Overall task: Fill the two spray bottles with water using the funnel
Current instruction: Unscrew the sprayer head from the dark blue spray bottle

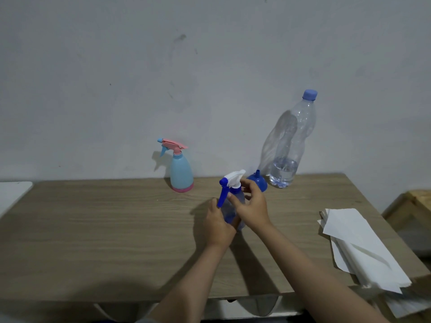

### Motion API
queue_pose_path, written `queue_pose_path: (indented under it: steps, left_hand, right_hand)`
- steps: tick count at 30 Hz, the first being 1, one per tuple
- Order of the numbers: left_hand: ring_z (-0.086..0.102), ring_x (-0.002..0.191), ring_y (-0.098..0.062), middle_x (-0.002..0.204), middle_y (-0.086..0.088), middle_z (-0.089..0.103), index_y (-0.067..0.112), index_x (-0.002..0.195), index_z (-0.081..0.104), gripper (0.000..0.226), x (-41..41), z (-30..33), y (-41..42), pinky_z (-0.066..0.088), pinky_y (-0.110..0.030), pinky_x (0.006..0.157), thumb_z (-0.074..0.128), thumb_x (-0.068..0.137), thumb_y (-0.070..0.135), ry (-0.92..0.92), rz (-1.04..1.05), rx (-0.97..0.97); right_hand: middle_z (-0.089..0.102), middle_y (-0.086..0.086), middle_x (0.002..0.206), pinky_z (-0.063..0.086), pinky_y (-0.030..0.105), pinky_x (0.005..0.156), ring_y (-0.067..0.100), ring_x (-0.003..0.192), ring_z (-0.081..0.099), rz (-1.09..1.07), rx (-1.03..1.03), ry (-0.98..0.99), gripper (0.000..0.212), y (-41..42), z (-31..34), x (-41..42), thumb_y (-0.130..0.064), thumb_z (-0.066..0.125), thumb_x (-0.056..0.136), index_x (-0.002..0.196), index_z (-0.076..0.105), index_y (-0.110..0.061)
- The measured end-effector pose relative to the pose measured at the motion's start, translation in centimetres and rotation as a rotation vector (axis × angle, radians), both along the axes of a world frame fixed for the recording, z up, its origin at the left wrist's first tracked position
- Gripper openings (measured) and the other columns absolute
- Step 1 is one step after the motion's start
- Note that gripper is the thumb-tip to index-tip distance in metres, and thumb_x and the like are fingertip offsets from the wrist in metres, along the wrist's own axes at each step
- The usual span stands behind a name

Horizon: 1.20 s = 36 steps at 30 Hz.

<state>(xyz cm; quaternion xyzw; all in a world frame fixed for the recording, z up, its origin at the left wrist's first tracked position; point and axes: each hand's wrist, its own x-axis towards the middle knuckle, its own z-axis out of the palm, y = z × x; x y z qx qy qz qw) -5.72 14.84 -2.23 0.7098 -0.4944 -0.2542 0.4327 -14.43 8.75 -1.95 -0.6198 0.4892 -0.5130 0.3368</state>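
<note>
Wooden table (93, 229) under everything, stack of white paper (363, 248) at its right edge, tall water bottle (291, 141) upright against the wall, about a quarter full. Further left, pale blue spray bottle (181, 170) upright near the wall, nozzle pointing left; blue funnel (257, 180) upside down, spout up, beside the water bottle. Mid-table, clear blue spray bottle (229, 206) roughly upright, nozzle pointing left, left hand (218, 227) wrapped round its body, right hand (253, 207) pinching its white collar.
</note>
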Motion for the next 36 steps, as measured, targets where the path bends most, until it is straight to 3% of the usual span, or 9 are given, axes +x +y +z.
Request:
queue_pose_path:
  steps: [3,7,11,16,20,26,30,36]
  left_hand:
    - [0.062,0.094,-0.014,0.107,0.004,0.062,0.020,0.115,0.051,0.050,-0.1,0.0,0.0,0.049,-0.022,0.069,0.079,0.074,0.023,0.014,-0.006,-0.018]
    - [0.059,0.091,-0.010,0.104,0.007,0.059,0.021,0.115,0.050,0.048,0.1,0.5,0.3,0.039,-0.011,0.062,0.078,0.076,0.022,0.030,-0.028,0.001]
    - [0.053,0.087,-0.006,0.103,0.009,0.056,0.017,0.113,0.052,0.045,0.3,0.7,0.5,0.037,-0.005,0.053,0.077,0.076,0.021,-0.005,-0.034,0.001]
    - [0.059,0.096,-0.011,0.110,0.003,0.059,0.017,0.115,0.052,0.044,0.5,0.6,0.6,0.038,-0.006,0.055,0.076,0.077,0.018,-0.021,-0.049,-0.010]
    - [0.054,0.087,-0.006,0.103,0.008,0.058,0.015,0.109,0.051,0.041,0.8,0.8,0.7,0.039,-0.007,0.053,0.076,0.078,0.025,-0.047,-0.064,-0.029]
    - [0.050,0.088,-0.003,0.100,0.013,0.050,0.016,0.110,0.050,0.044,1.0,0.6,0.5,0.038,-0.004,0.054,0.077,0.078,0.029,-0.023,-0.092,-0.030]
    - [0.047,0.083,0.001,0.100,0.013,0.051,0.016,0.112,0.050,0.044,1.2,0.4,0.5,0.037,0.001,0.057,0.077,0.079,0.027,-0.015,-0.112,-0.055]
    - [0.052,0.093,-0.001,0.102,0.015,0.049,0.017,0.113,0.050,0.043,1.3,0.3,0.4,0.039,-0.001,0.058,0.076,0.079,0.024,0.019,-0.133,-0.070]
  right_hand:
    - [0.062,-0.009,0.099,0.049,0.016,0.074,0.005,0.093,0.060,-0.096,0.050,-0.164,0.043,0.4,0.6,0.2,-0.017,0.084,0.069,0.102,0.056,-0.017]
    - [0.064,-0.004,0.098,0.051,0.019,0.073,0.005,0.091,0.061,-0.122,-0.007,-0.127,0.032,0.7,0.6,0.5,-0.018,0.081,0.073,0.098,0.061,-0.017]
    - [0.062,-0.008,0.102,0.048,0.016,0.075,0.005,0.097,0.060,-0.072,-0.033,-0.082,0.034,1.0,0.8,0.2,-0.011,0.075,0.079,0.110,0.062,-0.016]
    - [0.060,-0.010,0.094,0.045,0.005,0.071,0.003,0.088,0.058,-0.092,0.005,-0.124,0.046,0.6,2.0,0.3,-0.008,0.080,0.071,0.111,0.059,-0.015]
    - [0.067,0.003,0.094,0.044,0.009,0.078,0.015,0.093,0.064,-0.058,-0.003,-0.158,0.046,0.5,1.9,0.2,0.002,0.074,0.073,0.112,0.058,-0.017]
    - [0.064,0.002,0.096,0.046,0.008,0.077,0.009,0.096,0.060,0.025,-0.055,-0.036,0.065,1.2,2.3,0.0,0.006,0.064,0.076,0.130,0.048,-0.026]
    - [0.065,0.002,0.095,0.045,0.008,0.074,0.005,0.089,0.060,0.037,-0.104,0.046,0.061,1.4,2.4,0.0,0.007,0.060,0.080,0.130,0.048,-0.024]
    - [0.062,0.004,0.099,0.049,0.010,0.069,0.001,0.089,0.059,0.080,-0.089,0.078,0.062,1.7,2.8,0.0,0.010,0.059,0.081,0.131,0.047,-0.023]
